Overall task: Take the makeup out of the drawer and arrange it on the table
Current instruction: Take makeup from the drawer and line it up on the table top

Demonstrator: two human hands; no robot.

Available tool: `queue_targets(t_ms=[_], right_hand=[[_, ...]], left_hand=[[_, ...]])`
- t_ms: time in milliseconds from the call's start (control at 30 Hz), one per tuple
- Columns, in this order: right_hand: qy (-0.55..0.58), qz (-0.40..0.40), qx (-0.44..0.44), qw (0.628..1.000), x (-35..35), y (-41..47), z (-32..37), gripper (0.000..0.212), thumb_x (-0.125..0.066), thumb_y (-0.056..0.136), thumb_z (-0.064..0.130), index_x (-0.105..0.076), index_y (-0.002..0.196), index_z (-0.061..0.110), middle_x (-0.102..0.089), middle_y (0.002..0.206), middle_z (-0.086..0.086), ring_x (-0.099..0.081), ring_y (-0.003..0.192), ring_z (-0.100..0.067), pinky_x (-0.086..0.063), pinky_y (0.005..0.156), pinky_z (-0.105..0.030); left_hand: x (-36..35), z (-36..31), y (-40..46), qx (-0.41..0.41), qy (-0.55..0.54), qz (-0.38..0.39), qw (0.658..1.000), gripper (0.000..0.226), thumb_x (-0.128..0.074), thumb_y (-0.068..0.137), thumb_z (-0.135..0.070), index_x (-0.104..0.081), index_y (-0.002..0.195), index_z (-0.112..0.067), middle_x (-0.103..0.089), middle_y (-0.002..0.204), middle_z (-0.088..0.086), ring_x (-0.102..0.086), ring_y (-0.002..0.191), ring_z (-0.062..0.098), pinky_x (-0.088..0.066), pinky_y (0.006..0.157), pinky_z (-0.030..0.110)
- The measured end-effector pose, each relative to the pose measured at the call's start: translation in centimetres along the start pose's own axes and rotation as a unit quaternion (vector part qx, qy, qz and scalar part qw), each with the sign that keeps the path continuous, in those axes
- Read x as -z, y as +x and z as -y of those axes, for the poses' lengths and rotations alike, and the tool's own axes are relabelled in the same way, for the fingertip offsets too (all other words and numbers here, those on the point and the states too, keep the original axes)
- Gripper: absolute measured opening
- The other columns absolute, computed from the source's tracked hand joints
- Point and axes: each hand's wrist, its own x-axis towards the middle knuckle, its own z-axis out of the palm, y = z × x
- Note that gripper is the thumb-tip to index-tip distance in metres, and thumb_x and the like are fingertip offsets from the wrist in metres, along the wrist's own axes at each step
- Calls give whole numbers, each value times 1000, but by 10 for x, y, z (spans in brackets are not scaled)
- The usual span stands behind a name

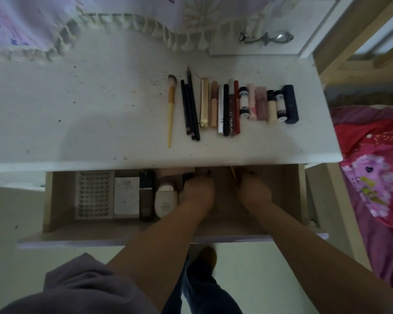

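Note:
Both my hands reach into the open drawer under the white table. My left hand closes over a small dark item at the drawer's back. My right hand grips a thin yellow-handled stick. In the drawer's left half lie a lash tray, a white box, a dark bottle and a cream tube. On the table a row of makeup lies side by side: a brush, dark pencils, tubes and lipsticks.
A fringed lilac cloth hangs over the table's back. A silver handle sits on a white cabinet at back right. A bed with a pink floral cover stands right of the table. My foot is below the drawer.

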Motion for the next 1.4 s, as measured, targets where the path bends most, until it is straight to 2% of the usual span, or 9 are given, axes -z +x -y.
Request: queue_targets(t_ms=[233, 400, 500, 633, 700, 867, 1067, 1267, 1400], right_hand=[[-89, 58, 69, 992, 47, -34, -3, 9, -48, 92, 12, -49, 101, 14, -62, 100, -10, -62, 86, -28, -39, 63, -29], [-11, 156, 150, 976, 111, -67, 17, 18, -57, 89, 24, -45, 78, 31, -56, 77, 11, -55, 68, -5, -35, 54, -15], [124, 109, 184, 969, 141, -59, 63, 14, -58, 89, 30, -48, 97, 37, -60, 79, 11, -59, 61, 3, -41, 49, -8], [212, 20, 220, 952, 139, -18, 152, 49, -54, 92, 24, -32, 136, 30, -60, 79, -3, -60, 59, -9, -49, 48, -18], [196, -35, 219, 955, 129, 0, 185, 55, -49, 93, 18, -25, 143, 21, -57, 79, -3, -59, 66, -17, -50, 57, -30], [83, -81, 224, 968, 103, 35, 212, 59, -46, 94, 13, -16, 145, 10, -56, 116, -18, -46, 65, -11, -31, 49, -23], [-51, -83, 193, 976, 98, 48, 218, 48, -39, 97, 13, -21, 140, 4, -54, 125, -18, -62, 87, -29, -42, 62, -34], [50, -73, 288, 954, 122, 2, 178, 17, -42, 96, 29, -49, 107, 19, -55, 75, 7, -54, 64, -11, -34, 54, -21], [7, 88, 312, 946, 78, -59, 108, 15, -38, 95, 36, -50, 91, 28, -56, 82, 9, -53, 71, -6, -44, 63, -24]], left_hand=[[19, -1, -26, -96, -95, 32, 990, 33, -39, 97, -17, -49, 129, -17, -60, 113, 13, -60, 97, 29, -49, 74, 33], [64, 56, -77, -163, -259, -29, 951, 7, -47, 94, -27, -50, 100, -23, -56, 85, -9, -56, 75, 10, -45, 63, 24], [113, 102, -78, -83, -302, -159, 936, 6, -47, 95, -26, -47, 89, -29, -51, 73, -12, -51, 64, 1, -35, 54, 14], [171, 146, -35, 28, -308, -204, 929, 20, -44, 97, -28, -52, 88, -13, -61, 76, 3, -59, 64, 17, -44, 58, 25], [182, 153, -9, 57, -309, -178, 932, 25, -44, 97, -27, -56, 91, -6, -64, 83, 10, -61, 69, 22, -47, 64, 29], [183, 151, 39, 70, -270, -133, 951, 25, -47, 95, -30, -53, 83, -9, -57, 81, 7, -56, 77, 24, -45, 69, 32], [177, 152, 53, 85, -139, -101, 981, 32, -44, 94, -45, -49, 80, -16, -48, 73, 0, -50, 71, 20, -40, 66, 30], [178, 145, 15, 8, -189, -85, 978, 36, -40, 96, -42, -43, 68, -21, -47, 67, -3, -47, 61, 12, -37, 59, 27], [112, 122, -70, -130, -264, -97, 951, 28, -42, 94, -38, -47, 70, -26, -54, 65, -8, -45, 54, 3, -38, 52, 22]])
